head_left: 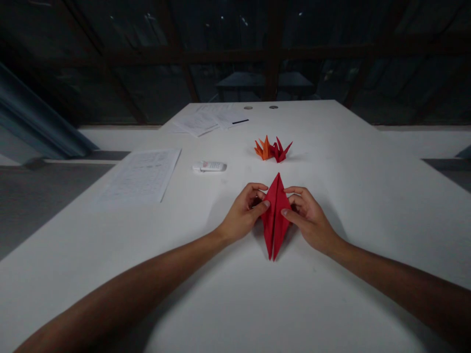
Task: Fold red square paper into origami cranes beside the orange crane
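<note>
A red folded paper [275, 220], a long diamond with a slit down its middle, is held just above the white table between my two hands. My left hand [247, 212] grips its left edge, thumb on the front face and fingers behind. On the right edge, my right hand [311, 218] pinches it the same way. The paper's two lower points lie side by side, slightly apart. Beyond it stand an orange folded paper figure [265, 148] and a red folded paper figure [280, 151], close together.
On the white table [353, 171], a white device or tube [209, 166] lies left of the figures. A printed sheet [142, 174] is at the left. Farther back are more papers [200, 121], a black strip [240, 121] and two round discs. Dark windows stand behind.
</note>
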Available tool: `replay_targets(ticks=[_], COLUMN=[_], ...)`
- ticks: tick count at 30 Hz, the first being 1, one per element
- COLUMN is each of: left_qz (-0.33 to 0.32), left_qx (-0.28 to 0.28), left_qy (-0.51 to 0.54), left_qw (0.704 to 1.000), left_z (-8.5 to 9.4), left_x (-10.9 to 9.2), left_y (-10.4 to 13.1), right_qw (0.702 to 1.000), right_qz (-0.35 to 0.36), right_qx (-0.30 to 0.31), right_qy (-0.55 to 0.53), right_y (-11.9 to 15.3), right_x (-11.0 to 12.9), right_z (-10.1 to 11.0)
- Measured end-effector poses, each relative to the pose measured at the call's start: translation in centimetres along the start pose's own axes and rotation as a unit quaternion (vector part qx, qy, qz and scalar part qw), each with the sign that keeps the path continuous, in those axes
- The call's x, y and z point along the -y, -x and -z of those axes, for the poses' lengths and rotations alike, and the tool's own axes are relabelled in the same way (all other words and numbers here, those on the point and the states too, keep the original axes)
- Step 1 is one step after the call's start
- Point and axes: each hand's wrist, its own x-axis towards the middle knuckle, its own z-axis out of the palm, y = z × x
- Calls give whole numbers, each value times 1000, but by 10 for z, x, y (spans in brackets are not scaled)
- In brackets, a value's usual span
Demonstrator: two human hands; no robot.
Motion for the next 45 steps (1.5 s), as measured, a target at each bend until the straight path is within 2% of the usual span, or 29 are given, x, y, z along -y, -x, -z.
replay_targets(ticks=[5,10,13,17,19,21,23,25,27,30,32,36,40,45], left_qz=[4,4,-3,-1,-14,-52,-123,-242,-342,-411,-423,-423,-386,-358], left_qx=[-3,-7,33,114,126,119,76,23,-15,-26,-28,-36,11,66], left_qy=[41,42,19,11,-5,-51,-138,-240,-292,-324,-329,-322,-343,-366], left_qw=[999,999,999,993,992,990,980,940,893,852,844,846,856,857], left_z=[0,3,5,5,4,1,0,-1,-1,0,-1,1,6,8], left_x=[2,3,1,-2,-2,-1,-1,-2,-1,0,3,7,6,-2], left_y=[0,-1,-1,2,5,8,12,15,19,24,25,26,26,24], right_qw=[999,996,998,1000,998,992,983,970,950,911,897,893,884,854], right_qz=[-27,-39,-20,18,51,101,152,201,258,337,359,361,364,399], right_qx=[1,68,65,25,28,44,66,92,111,127,128,106,84,88], right_qy=[-29,-31,-16,5,30,60,80,101,139,199,222,248,281,321], right_y=[-2,-4,-2,6,10,12,12,11,11,12,14,11,8,7], right_x=[-1,4,5,7,10,13,17,20,25,33,36,36,28,22], right_z=[1,5,6,6,6,6,5,3,0,-4,-5,0,6,9])
